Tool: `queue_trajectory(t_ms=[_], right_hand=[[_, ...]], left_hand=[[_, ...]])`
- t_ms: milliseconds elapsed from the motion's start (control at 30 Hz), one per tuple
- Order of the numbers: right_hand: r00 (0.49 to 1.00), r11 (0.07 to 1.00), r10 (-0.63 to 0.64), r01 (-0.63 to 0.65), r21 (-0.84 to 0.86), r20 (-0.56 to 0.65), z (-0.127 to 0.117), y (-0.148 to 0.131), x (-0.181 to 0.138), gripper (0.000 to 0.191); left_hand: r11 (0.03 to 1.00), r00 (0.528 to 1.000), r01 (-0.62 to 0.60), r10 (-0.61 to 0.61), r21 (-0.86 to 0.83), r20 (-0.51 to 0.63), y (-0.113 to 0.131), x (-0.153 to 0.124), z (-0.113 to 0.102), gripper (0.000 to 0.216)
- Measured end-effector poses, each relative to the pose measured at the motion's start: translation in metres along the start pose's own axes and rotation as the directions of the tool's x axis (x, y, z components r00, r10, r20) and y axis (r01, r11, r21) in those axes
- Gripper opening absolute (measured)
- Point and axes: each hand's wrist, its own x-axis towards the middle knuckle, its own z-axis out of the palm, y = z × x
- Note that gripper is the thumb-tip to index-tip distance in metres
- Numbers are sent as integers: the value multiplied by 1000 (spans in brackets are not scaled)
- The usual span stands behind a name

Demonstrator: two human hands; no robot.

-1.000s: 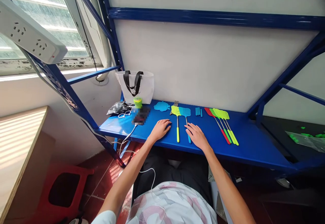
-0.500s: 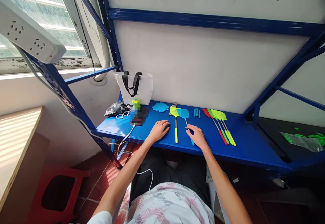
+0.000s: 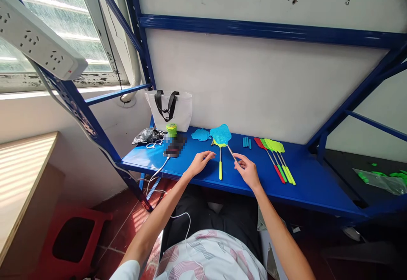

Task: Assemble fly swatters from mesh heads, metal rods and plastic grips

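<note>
My right hand pinches the handle of a blue fly swatter and holds it tilted up off the blue shelf, its head raised to the left. My left hand hovers just left of it with fingers loosely apart and nothing in them. Between the hands, a yellow-green fly swatter lies flat on the shelf.
A group of red and green fly swatters lies to the right, with short blue handle pieces and a loose blue swatter head behind. A white tote bag, green cup, phone with cable and scissors stand at the left.
My right hand took hold of the blue fly swatter and lifted it off the shelf. My left hand rose slightly from the shelf.
</note>
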Motion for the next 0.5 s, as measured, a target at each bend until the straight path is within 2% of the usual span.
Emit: queue_trajectory(t_ms=[100,167,367,500], right_hand=[[999,1000,-2,0,32,39,16,-21,-2,52],[997,997,8,-14,77,81,27,-35,-5,56],[979,970,134,-161,181,153,45,-64,-13,51],[972,973,137,-168,160,190,46,-72,-16,54]], left_hand=[[955,999,33,-26,-296,27,17,0,11,68],[905,999,36,-28,-425,25,29,0,18,71],[836,996,-5,-43,-549,-76,66,-8,27,55],[775,979,-10,-120,-632,-162,82,-14,37,49]])
